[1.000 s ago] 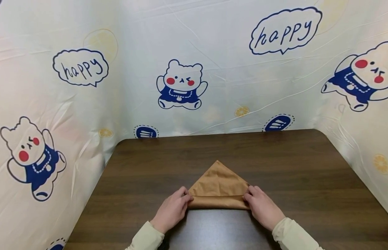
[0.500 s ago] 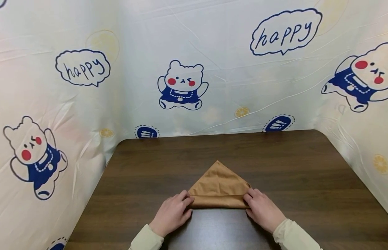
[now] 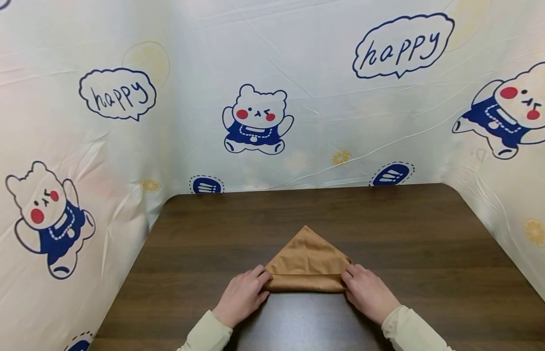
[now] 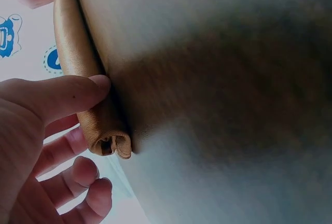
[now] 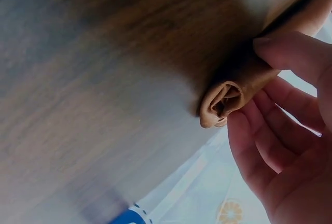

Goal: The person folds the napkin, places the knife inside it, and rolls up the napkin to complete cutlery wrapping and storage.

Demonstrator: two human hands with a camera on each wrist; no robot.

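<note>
A brown cloth (image 3: 305, 251) lies on the table, its near edge rolled into a tube and its far part a flat triangle pointing away. At the roll's left end my left hand (image 3: 241, 296) grips it, thumb on the near side and fingers beyond. My right hand (image 3: 370, 294) holds the right end the same way. The left wrist view shows the rolled cloth (image 4: 83, 53) with its spiral end open below the thumb. In the right wrist view the other end of the cloth roll (image 5: 223, 102) shows loose inner layers between thumb and fingers.
The dark wooden table (image 3: 202, 229) stretches to both sides and behind the cloth. A pale curtain (image 3: 316, 63) printed with bears and lettering hangs around its back and sides. Light sleeves (image 3: 208, 334) cover both forearms.
My left hand has shifted its grip slightly, its thumb dropping lower along the near side of the roll. The right hand and cloth stay almost in place.
</note>
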